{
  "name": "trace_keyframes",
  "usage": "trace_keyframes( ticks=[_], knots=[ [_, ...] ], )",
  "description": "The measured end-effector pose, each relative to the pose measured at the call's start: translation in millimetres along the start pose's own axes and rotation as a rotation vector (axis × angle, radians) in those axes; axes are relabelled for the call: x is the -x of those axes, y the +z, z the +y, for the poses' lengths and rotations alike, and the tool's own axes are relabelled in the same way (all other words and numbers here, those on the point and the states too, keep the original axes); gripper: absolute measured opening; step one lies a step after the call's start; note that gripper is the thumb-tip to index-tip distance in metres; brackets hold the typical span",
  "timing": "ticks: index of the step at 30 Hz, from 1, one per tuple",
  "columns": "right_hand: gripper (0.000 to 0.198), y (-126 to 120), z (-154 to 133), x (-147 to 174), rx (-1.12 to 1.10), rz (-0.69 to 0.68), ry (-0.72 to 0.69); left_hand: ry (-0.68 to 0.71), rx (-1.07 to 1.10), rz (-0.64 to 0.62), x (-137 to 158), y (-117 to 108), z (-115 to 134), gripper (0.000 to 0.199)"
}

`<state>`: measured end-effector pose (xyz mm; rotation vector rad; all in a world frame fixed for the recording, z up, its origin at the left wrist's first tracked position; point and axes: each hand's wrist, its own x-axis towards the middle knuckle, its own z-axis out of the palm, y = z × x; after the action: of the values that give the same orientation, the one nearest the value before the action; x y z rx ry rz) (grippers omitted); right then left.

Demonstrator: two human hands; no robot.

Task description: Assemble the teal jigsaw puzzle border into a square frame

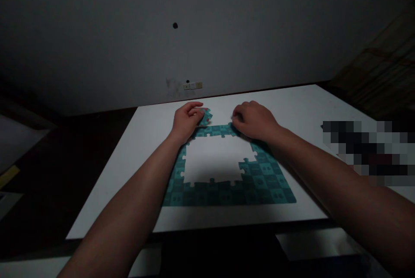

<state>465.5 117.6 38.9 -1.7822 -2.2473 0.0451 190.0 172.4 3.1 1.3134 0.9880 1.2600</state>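
Observation:
A teal checkered jigsaw puzzle [223, 195] lies flat on the white table, joined as a border around a bare white middle with knobbed inner edges. Beyond its far left corner, my left hand [187, 121] is closed on teal puzzle pieces with red marks [206, 116], thumb over them and fingers bent. My right hand [254, 119] rests at the far edge of the border, towards the right. Its fingers are curled and pinched near a raised puzzle knob; whatever they hold, if anything, is hidden.
The white table [116, 183] reaches towards a grey wall with a socket strip [193, 85]. On the right side of the table lies a pixelated dark item [366, 152]. The near table edge runs below the puzzle, with dark floor to the left.

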Motion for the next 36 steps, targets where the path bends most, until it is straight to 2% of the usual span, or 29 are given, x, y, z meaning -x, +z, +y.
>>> trace_keyframes(
  ticks=[6, 11, 16, 27, 36],
  knots=[
    [0.026, -1, -16, 6, -0.312, -0.016, -0.135, 0.004, -0.023, -0.077, 4, 5, 3, 0.059],
    [0.031, 6, -25, 9, -0.439, -0.071, -0.108, 0.015, -0.080, -0.088, 8, 5, 2, 0.051],
    [0.034, 10, -25, 9, -0.546, -0.100, -0.049, -0.077, -0.008, -0.125, 8, 7, 2, 0.037],
    [0.036, 13, -19, 6, -0.565, -0.079, -0.037, -0.107, 0.081, -0.151, 3, 2, 2, 0.040],
    [0.033, 14, -18, 5, -0.551, -0.088, -0.036, -0.048, -0.001, -0.143, 8, 4, 2, 0.042]
  ],
)
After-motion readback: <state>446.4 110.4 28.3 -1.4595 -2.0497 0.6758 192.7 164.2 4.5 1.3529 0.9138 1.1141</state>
